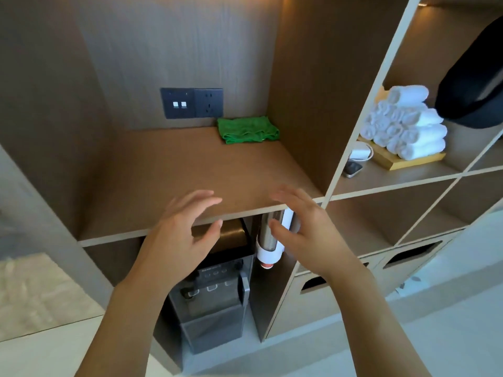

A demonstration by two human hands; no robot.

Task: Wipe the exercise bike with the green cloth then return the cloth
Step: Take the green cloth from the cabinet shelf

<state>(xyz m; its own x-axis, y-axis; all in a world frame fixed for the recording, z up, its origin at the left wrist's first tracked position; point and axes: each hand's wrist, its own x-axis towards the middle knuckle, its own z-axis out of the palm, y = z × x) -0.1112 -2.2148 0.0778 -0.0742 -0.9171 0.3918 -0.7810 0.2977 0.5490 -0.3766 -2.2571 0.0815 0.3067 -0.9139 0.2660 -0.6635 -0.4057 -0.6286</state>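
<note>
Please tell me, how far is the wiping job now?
Done: nothing I can confirm; no bike shows. In hand: nothing; the left hand and right hand hover open at the shelf edge. The folded green cloth lies at the back. Unclear whether wiping remains.
</note>
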